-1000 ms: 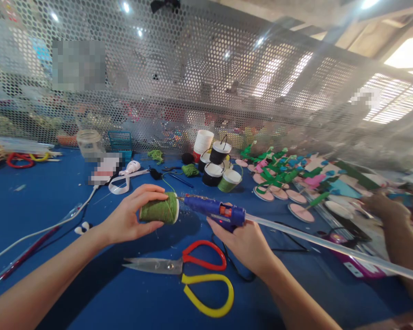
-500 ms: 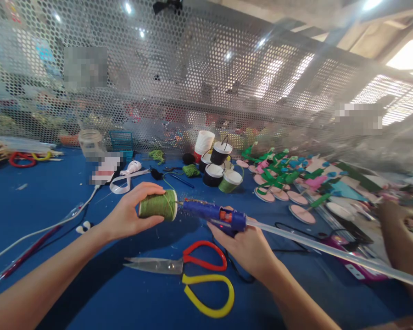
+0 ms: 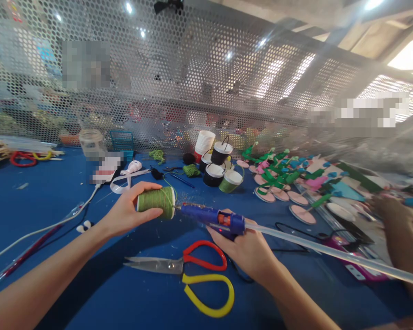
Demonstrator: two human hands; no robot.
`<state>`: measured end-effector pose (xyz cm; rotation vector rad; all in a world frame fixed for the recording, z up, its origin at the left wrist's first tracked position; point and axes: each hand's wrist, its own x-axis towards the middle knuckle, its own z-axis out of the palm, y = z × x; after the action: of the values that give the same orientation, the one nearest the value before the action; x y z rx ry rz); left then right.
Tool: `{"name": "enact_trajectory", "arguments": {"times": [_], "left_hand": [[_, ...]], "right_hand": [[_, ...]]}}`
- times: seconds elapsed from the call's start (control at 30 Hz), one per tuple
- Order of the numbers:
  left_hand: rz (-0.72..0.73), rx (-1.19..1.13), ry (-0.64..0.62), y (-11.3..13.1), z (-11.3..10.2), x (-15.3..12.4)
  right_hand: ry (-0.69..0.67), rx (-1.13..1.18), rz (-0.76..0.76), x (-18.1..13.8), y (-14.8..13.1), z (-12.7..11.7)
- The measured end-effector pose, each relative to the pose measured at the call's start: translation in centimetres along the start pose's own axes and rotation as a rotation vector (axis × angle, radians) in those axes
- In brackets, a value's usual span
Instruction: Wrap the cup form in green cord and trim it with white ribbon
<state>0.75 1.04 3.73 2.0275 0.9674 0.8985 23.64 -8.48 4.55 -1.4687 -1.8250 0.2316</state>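
Observation:
My left hand (image 3: 125, 211) is closed around a small cup wound with green yarn (image 3: 154, 203), held on its side with the white rim to the right. A loose strand runs from it back toward a small green yarn ball (image 3: 191, 171). In my right hand (image 3: 251, 250) is a blue hot glue gun (image 3: 206, 215), a long clear glue stick (image 3: 313, 246) trailing out of its back. The gun's nozzle is at the cup's rim; whether it touches I cannot tell. Below both hands lie large scissors (image 3: 174, 266) with one red and one yellow handle.
Behind stand yarn-wrapped little buckets (image 3: 213, 175) and a stack of white cups (image 3: 204, 143). Several green and pink craft pieces on round bases (image 3: 301, 214) crowd the right. Another person's arm (image 3: 399, 233) reaches in there. A white cable (image 3: 72, 218) crosses the left.
The cup in my left hand has shifted slightly left and up, and the glue gun has moved a little left with it. At the right, the other person's hand has moved.

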Motion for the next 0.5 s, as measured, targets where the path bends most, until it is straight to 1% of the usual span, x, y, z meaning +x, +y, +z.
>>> {"name": "enact_trajectory", "arguments": {"times": [0.13,0.23,0.33,0.5], "left_hand": [[-0.064,-0.059,0.004,0.09,0.02,0.02],[-0.067,-0.053,-0.003,0.12,-0.06,0.01],[-0.008,0.001,-0.009,0.08,-0.2,-0.03],[0.157,0.11,-0.015,-0.33,-0.29,-0.05]], "right_hand": [[-0.025,-0.017,0.002,0.06,-0.17,-0.15],[-0.018,-0.023,-0.003,0.09,-0.18,-0.11],[0.012,-0.007,0.006,0.09,-0.11,0.01],[0.04,0.022,0.021,0.12,0.04,0.08]]}}
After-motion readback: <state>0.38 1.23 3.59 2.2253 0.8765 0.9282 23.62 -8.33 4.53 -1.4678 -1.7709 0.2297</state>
